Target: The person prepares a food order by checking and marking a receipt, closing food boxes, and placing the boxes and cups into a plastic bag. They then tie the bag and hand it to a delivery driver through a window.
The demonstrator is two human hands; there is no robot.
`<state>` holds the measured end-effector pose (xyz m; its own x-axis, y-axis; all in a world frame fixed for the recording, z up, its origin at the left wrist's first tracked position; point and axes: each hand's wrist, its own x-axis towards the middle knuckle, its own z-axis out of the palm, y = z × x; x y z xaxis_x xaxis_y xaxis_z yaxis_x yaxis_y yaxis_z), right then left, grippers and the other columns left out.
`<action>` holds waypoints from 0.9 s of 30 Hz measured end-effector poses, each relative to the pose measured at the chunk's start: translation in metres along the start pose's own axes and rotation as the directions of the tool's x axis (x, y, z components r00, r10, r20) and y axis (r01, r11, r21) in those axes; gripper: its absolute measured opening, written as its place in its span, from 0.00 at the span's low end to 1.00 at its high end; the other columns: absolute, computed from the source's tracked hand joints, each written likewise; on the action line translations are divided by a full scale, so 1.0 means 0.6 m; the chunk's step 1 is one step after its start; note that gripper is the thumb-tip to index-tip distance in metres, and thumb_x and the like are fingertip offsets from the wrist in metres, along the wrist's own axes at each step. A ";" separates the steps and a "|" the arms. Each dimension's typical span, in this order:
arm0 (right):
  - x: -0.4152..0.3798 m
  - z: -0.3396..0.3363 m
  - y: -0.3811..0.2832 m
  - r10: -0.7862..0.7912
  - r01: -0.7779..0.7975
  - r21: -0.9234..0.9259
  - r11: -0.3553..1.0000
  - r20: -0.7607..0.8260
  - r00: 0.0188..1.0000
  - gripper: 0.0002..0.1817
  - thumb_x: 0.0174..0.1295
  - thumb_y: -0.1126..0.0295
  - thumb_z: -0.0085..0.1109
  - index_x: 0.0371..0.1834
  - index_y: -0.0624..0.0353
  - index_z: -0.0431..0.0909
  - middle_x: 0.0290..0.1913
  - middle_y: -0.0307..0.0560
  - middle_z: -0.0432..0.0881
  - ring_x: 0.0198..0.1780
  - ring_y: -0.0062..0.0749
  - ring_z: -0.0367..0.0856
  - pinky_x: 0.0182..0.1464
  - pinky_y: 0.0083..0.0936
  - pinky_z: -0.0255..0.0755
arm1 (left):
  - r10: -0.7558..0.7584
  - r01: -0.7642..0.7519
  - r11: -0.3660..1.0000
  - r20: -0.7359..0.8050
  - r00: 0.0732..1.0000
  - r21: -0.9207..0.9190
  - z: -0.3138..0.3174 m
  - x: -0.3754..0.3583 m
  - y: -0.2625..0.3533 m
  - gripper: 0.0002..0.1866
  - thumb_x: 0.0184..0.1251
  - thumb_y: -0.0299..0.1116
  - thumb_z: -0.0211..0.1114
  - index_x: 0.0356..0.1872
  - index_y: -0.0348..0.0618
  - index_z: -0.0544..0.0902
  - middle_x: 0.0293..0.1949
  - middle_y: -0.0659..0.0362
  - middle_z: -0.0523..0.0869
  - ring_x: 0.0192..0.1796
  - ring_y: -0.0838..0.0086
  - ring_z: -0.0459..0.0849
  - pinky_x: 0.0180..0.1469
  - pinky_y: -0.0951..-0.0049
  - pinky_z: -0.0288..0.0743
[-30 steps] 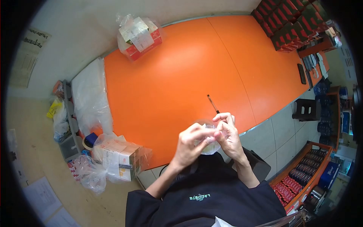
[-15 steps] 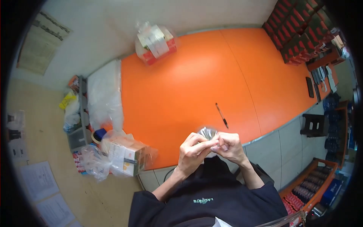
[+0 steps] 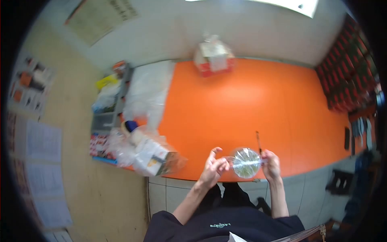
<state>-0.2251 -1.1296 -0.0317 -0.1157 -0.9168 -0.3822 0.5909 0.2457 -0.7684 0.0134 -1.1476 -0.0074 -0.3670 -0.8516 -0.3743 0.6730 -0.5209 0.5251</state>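
My left hand (image 3: pixel 213 168) pinches one end of a clear, shiny strip (image 3: pixel 242 164) that looks like tape, with a finger raised away from it. The strip runs taut to my right hand (image 3: pixel 271 164), whose fingers are closed on the other end. Right under the strip is a round bowl-like container (image 3: pixel 246 171) with clear plastic over its top and something green showing through. It is at the table's near edge. Just above my right hand, a pen (image 3: pixel 258 139) lies on the orange table (image 3: pixel 217 109).
On the left stand a plastic-wrapped box (image 3: pixel 151 159), a roll of dark blue tape (image 3: pixel 130 126) and a grey organizer (image 3: pixel 105 121). Clear plastic sheets (image 3: pixel 149 88) lie behind them. Another bagged box (image 3: pixel 215 58) sits at the wall; stacked dark-and-red boxes (image 3: pixel 344 76) rise far right.
My hands were together over the container; now they are apart with the strip stretched between them. The container shows more fully. My view has shifted, moving the scene rightward and down.
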 end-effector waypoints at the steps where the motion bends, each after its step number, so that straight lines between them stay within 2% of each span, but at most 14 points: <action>1: 0.001 0.007 -0.004 -0.161 0.163 -0.003 0.987 0.121 0.980 0.14 0.63 0.63 0.59 0.23 0.57 0.70 0.29 0.38 0.71 0.32 0.20 0.67 0.38 0.20 0.62 | 0.066 -0.062 0.997 0.120 0.991 -0.039 0.010 -0.029 0.031 0.25 0.65 0.24 0.56 0.59 0.50 0.57 0.27 0.59 0.73 0.30 0.78 0.74 0.54 0.68 0.72; 3: -0.034 0.108 -0.075 -0.091 0.281 -0.322 0.904 0.498 0.862 0.16 0.60 0.61 0.60 0.20 0.59 0.71 0.27 0.41 0.71 0.32 0.24 0.69 0.38 0.23 0.64 | 0.228 -0.242 0.969 0.211 0.951 0.041 0.025 -0.087 0.077 0.31 0.64 0.22 0.56 0.63 0.55 0.52 0.35 0.58 0.74 0.32 0.81 0.70 0.46 0.77 0.70; 4: -0.043 0.157 -0.099 0.081 0.382 -0.503 0.775 0.679 0.729 0.11 0.57 0.69 0.62 0.22 0.63 0.73 0.29 0.43 0.76 0.33 0.29 0.74 0.39 0.24 0.68 | 0.255 -0.301 0.943 0.268 0.929 0.145 0.035 -0.121 0.103 0.34 0.62 0.21 0.58 0.64 0.55 0.51 0.39 0.56 0.75 0.33 0.82 0.69 0.46 0.79 0.68; 5: -0.053 0.221 -0.114 0.112 0.571 -0.484 0.663 0.818 0.564 0.10 0.54 0.71 0.66 0.25 0.63 0.74 0.29 0.43 0.78 0.35 0.32 0.76 0.39 0.26 0.69 | 0.270 -0.358 0.901 0.327 0.906 0.247 0.041 -0.154 0.126 0.37 0.60 0.20 0.60 0.64 0.56 0.49 0.44 0.54 0.76 0.35 0.84 0.68 0.45 0.81 0.66; 6: -0.065 0.273 -0.117 0.193 0.594 -0.482 0.644 0.854 0.484 0.10 0.52 0.69 0.69 0.26 0.60 0.76 0.28 0.43 0.79 0.36 0.33 0.78 0.41 0.28 0.71 | 0.325 -0.460 0.793 0.362 0.874 0.398 0.036 -0.181 0.145 0.43 0.56 0.16 0.62 0.66 0.56 0.46 0.52 0.51 0.75 0.34 0.85 0.66 0.43 0.84 0.66; 7: -0.086 0.327 -0.125 0.331 0.589 -0.565 0.578 0.822 0.463 0.10 0.53 0.66 0.69 0.28 0.57 0.78 0.27 0.43 0.80 0.35 0.32 0.79 0.42 0.30 0.72 | 0.400 -0.539 0.667 0.362 0.842 0.514 0.035 -0.207 0.159 0.40 0.57 0.19 0.64 0.66 0.54 0.50 0.54 0.53 0.77 0.35 0.84 0.71 0.40 0.81 0.70; 9: -0.109 0.420 -0.109 0.222 0.832 -0.315 0.456 0.946 0.236 0.08 0.54 0.64 0.68 0.30 0.55 0.81 0.25 0.40 0.79 0.33 0.30 0.79 0.37 0.28 0.72 | 0.482 -0.475 0.321 0.291 0.826 0.819 0.075 -0.273 0.205 0.37 0.57 0.21 0.65 0.64 0.51 0.55 0.48 0.52 0.80 0.37 0.75 0.81 0.37 0.75 0.74; 12: -0.135 0.520 -0.054 0.182 0.902 -0.163 0.400 0.979 0.096 0.07 0.56 0.64 0.67 0.31 0.54 0.82 0.24 0.38 0.78 0.31 0.29 0.79 0.35 0.26 0.72 | 0.553 -0.267 0.160 0.138 0.822 0.950 0.055 -0.343 0.244 0.33 0.57 0.24 0.66 0.62 0.48 0.60 0.43 0.49 0.82 0.43 0.63 0.84 0.38 0.67 0.77; 15: -0.140 0.592 0.006 0.310 0.808 -0.329 0.489 0.931 0.191 0.06 0.55 0.65 0.67 0.31 0.53 0.82 0.23 0.38 0.78 0.30 0.30 0.79 0.36 0.26 0.71 | 0.463 -0.093 0.156 0.010 0.886 0.983 0.013 -0.384 0.323 0.32 0.57 0.24 0.64 0.61 0.45 0.59 0.38 0.49 0.83 0.37 0.59 0.85 0.43 0.64 0.75; 16: -0.130 0.601 0.021 0.358 0.767 -0.353 0.535 0.918 0.173 0.09 0.53 0.65 0.69 0.32 0.56 0.83 0.28 0.40 0.81 0.35 0.31 0.80 0.42 0.26 0.71 | 0.397 -0.110 0.130 0.050 0.917 0.985 0.000 -0.395 0.355 0.29 0.59 0.25 0.61 0.61 0.44 0.60 0.32 0.50 0.82 0.36 0.57 0.83 0.43 0.63 0.75; 19: -0.081 0.562 0.124 -0.210 0.657 -0.216 0.723 0.836 0.506 0.17 0.50 0.66 0.71 0.42 0.59 0.81 0.41 0.45 0.81 0.45 0.32 0.79 0.48 0.27 0.70 | 0.372 -0.141 -0.047 0.148 0.916 0.989 -0.056 -0.425 0.432 0.25 0.60 0.26 0.58 0.59 0.44 0.63 0.29 0.51 0.80 0.34 0.58 0.82 0.43 0.62 0.74; 22: -0.039 0.573 0.169 -0.279 0.668 -0.592 0.451 0.618 0.736 0.29 0.48 0.68 0.71 0.55 0.62 0.73 0.53 0.49 0.76 0.54 0.36 0.75 0.54 0.30 0.68 | 0.216 -0.050 0.528 -0.077 0.973 0.848 -0.130 -0.452 0.484 0.17 0.67 0.27 0.52 0.57 0.45 0.68 0.30 0.58 0.79 0.31 0.75 0.78 0.37 0.72 0.72; 23: -0.026 0.586 0.205 -0.235 0.698 -0.488 0.524 0.704 0.670 0.33 0.48 0.68 0.70 0.59 0.61 0.68 0.54 0.51 0.75 0.56 0.36 0.74 0.56 0.31 0.67 | 0.136 0.001 0.698 -0.133 0.982 0.716 -0.159 -0.453 0.493 0.16 0.68 0.26 0.51 0.56 0.46 0.68 0.31 0.60 0.79 0.30 0.78 0.76 0.36 0.75 0.71; 27: 0.022 0.667 0.290 -0.137 0.773 -0.368 0.516 0.856 0.499 0.29 0.53 0.69 0.65 0.57 0.62 0.64 0.46 0.50 0.75 0.48 0.32 0.75 0.48 0.27 0.70 | 0.274 -0.138 0.763 -0.124 0.954 0.631 -0.219 -0.422 0.527 0.15 0.69 0.27 0.54 0.55 0.45 0.71 0.30 0.65 0.77 0.28 0.89 0.70 0.32 0.85 0.65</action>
<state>0.1955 -1.2249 0.0348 0.5449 -0.7603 0.3537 -0.0787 -0.4663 -0.8811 0.4036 -1.0885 0.1527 -0.0860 -0.9476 -0.3075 0.1591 -0.3178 0.9347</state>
